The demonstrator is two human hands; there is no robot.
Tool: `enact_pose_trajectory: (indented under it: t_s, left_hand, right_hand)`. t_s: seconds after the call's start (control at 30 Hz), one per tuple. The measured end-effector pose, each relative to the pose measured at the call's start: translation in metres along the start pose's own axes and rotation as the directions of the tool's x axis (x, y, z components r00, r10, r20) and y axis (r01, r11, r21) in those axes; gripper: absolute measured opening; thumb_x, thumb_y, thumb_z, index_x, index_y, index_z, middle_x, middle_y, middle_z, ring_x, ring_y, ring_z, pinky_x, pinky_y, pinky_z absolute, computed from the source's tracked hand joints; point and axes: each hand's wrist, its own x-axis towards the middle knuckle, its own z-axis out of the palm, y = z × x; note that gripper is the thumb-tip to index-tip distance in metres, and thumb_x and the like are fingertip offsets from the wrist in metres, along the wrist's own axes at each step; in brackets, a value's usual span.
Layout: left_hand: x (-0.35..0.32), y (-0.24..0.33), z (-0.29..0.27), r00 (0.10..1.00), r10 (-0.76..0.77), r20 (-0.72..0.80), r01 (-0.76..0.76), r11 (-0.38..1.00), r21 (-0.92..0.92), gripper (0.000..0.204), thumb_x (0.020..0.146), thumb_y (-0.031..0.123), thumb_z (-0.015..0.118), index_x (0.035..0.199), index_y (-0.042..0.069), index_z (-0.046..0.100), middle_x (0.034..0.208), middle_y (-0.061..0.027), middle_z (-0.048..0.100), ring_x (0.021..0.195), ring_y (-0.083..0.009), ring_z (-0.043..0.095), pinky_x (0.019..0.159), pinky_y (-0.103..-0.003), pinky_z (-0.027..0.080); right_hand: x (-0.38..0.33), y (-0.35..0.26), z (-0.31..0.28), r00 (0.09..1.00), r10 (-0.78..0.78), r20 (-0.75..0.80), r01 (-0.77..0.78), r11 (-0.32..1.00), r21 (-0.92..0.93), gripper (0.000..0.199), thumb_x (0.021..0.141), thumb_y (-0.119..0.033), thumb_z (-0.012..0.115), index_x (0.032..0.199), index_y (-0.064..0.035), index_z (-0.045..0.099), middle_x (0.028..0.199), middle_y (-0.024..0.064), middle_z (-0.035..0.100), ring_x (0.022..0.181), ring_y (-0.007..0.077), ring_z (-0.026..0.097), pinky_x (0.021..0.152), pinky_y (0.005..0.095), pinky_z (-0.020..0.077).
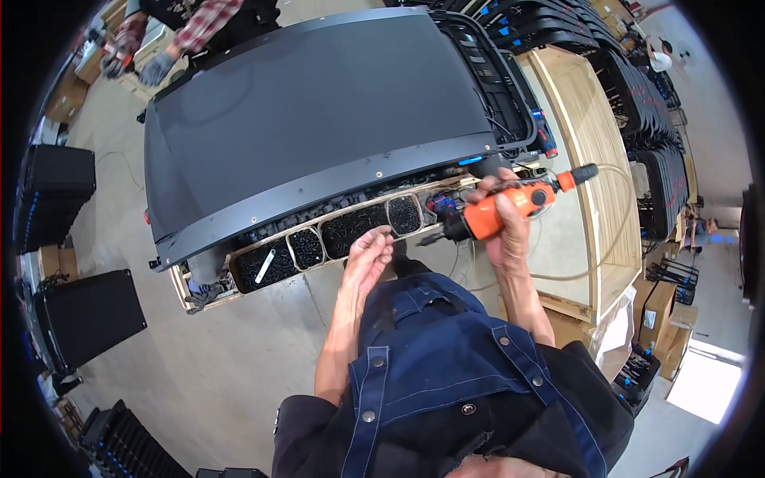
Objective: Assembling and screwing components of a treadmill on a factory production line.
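Note:
My right hand [506, 231] is wrapped round an orange and black power screwdriver [498, 213], its dark tip pointing left. My left hand [369, 256] is in a pinch over the parts trough, with fingertips together; whatever they hold, if anything, is too small to name. The long wooden trough [335, 209] carries several bins of small dark screws or similar hardware. A pale strip [264, 266] lies in the leftmost bin. Beyond the trough is a large flat black deck [319, 95], like a treadmill's, with screws set along its near rail [378, 174].
Across the deck stands a person with gloved hands [159, 68] and an orange tool. A wooden crate frame [586, 143] and a hose [610, 231] are at right. Stacked black frames [558, 28] fill the back right. Dark panels [92, 319] stand at left. A dark glove [205, 293] rests by the trough's end.

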Motion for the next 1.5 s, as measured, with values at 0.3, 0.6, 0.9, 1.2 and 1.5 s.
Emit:
enact_pose_trajectory:
  t_s: [0.3,0.6,0.9,1.2,1.5]
  left_hand:
    - [0.009,-0.027,0.084,0.998,0.004,0.070,-0.004,1.000,-0.005,0.024,0.095,0.015,0.070,0.115,0.003,0.063,0.093,-0.0077,0.066,0.071,-0.0111,0.056,0.057,-0.021,0.045]
    - [0.060,-0.068,0.159,0.906,0.422,0.007,-0.301,0.634,0.713,0.022,0.099,0.019,0.068,0.112,0.001,0.063,0.090,-0.0073,0.068,0.068,-0.0073,0.055,0.058,-0.021,0.045]
    - [0.190,-0.102,0.199,0.973,-0.224,0.064,0.232,0.951,-0.203,0.020,0.104,0.025,0.057,0.099,0.005,0.057,0.086,-0.0001,0.055,0.065,-0.0073,0.042,0.051,-0.021,0.037]
    - [0.200,-0.105,0.202,0.982,-0.185,0.039,0.189,0.974,-0.128,0.033,0.105,0.039,0.053,0.097,0.007,0.059,0.066,0.0023,0.048,0.051,-0.0074,0.038,0.045,-0.021,0.032]
    - [0.126,-0.091,0.164,0.994,-0.103,-0.044,0.112,0.898,0.425,0.036,0.105,0.025,0.041,0.117,-0.003,0.061,0.066,0.0005,0.049,0.053,-0.0072,0.040,0.047,-0.024,0.030]
  right_hand:
    - [0.041,-0.016,-0.032,0.997,0.054,-0.064,-0.042,0.983,0.177,0.040,0.090,-0.011,0.071,0.124,-0.0090,0.052,0.109,0.0098,0.065,0.094,0.0198,0.066,0.096,0.0440,0.0528]
    - [0.080,-0.039,-0.096,0.983,0.016,-0.185,0.026,0.975,0.221,0.045,0.086,-0.009,0.072,0.125,-0.0084,0.049,0.110,0.0111,0.065,0.093,0.0216,0.067,0.094,0.0453,0.0539]
    - [0.139,-0.081,-0.108,0.955,-0.297,0.007,0.295,0.945,-0.139,0.048,0.081,-0.001,0.075,0.122,-0.0032,0.051,0.115,0.0156,0.065,0.098,0.0226,0.067,0.093,0.0420,0.0551]
    - [0.178,-0.070,-0.074,0.941,-0.174,0.290,0.292,0.852,-0.434,0.041,0.076,0.003,0.079,0.112,-0.0017,0.060,0.106,0.0118,0.071,0.095,0.0147,0.069,0.087,0.0314,0.0572]
    - [0.182,-0.063,-0.058,0.901,-0.032,0.432,0.249,0.854,-0.457,0.037,0.076,0.005,0.077,0.108,-0.0031,0.062,0.101,0.0087,0.069,0.090,0.0130,0.068,0.083,0.0289,0.0563]
